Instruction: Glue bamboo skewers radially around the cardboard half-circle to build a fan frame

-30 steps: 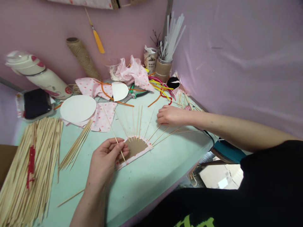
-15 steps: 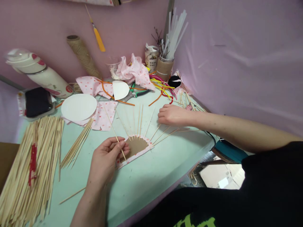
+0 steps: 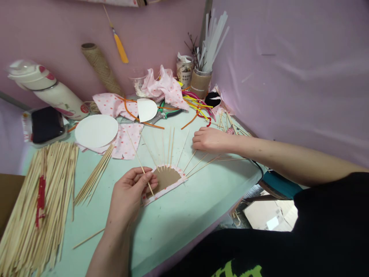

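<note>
Between the thumb and fingers of my left hand (image 3: 131, 192) is a thin bamboo stick (image 3: 136, 150), slanting up and away. Its lower end lies across the left part of a half-round piece of brown cardboard (image 3: 168, 177), edged with pink dotted cloth. More thin sticks (image 3: 172, 148) fan out from the curved edge of this piece. My right hand (image 3: 209, 139) rests palm down on the table beyond the fan's right side, fingers curled under. Whatever its fingers hold, if anything, is hidden.
A large bundle of sticks (image 3: 54, 192) and a smaller bunch (image 3: 93, 175) lie at left. Behind are a white oval disc (image 3: 96, 130), dotted cloth (image 3: 165, 86), pliers (image 3: 170, 114), pipe cleaners (image 3: 198, 104), a bottle (image 3: 62, 94) and a twine cone (image 3: 102, 69). Short sticks (image 3: 227, 121) lie beyond my right arm.
</note>
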`<state>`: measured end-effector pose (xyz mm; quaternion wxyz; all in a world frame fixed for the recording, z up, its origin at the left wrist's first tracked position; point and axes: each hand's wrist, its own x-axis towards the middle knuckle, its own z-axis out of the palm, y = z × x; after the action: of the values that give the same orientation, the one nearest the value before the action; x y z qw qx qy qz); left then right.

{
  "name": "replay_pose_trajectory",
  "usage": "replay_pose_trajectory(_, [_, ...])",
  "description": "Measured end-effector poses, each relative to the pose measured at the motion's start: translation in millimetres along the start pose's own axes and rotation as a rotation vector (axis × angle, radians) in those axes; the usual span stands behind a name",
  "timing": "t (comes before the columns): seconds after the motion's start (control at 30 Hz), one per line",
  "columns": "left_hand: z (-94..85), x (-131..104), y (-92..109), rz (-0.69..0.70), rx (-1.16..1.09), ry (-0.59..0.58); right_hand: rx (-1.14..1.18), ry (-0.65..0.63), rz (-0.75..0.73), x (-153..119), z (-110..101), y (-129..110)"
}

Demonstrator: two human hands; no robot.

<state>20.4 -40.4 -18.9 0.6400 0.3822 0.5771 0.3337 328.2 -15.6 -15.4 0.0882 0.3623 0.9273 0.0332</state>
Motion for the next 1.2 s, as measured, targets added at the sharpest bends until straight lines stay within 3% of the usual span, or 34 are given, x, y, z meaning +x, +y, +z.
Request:
replay_pose_trajectory(0.17, [-0.1, -0.6, 0.0, 0.005, -0.009, -0.01, 0.057, 0.042, 0.003, -3.5, -3.1, 4.5])
replay_pose_trajectory(0.43, [-0.2, -1.1, 2.8, 0.006, 0.028, -0.002, 0.158, 0.246, 0.123, -23.1, -30.8, 46.1])
replay_pose_trajectory(0.57, [-0.4, -1.7, 2.9, -0.003, 0.026, -0.008, 0.244, 0.208, 0.143, -25.8, -26.8, 49.7])
replay_pose_trajectory(0.83, [-1.2, 0.5, 0.6, -0.002, 0.022, -0.009, 0.421, 0.063, 0.075, -11.6, 2.9, 30.4])
replay_pose_trajectory(1.2, [-0.5, -0.8, 2.3, -0.022, 0.033, 0.003, 0.343, 0.036, 0.039, -8.2, 6.5, 25.2])
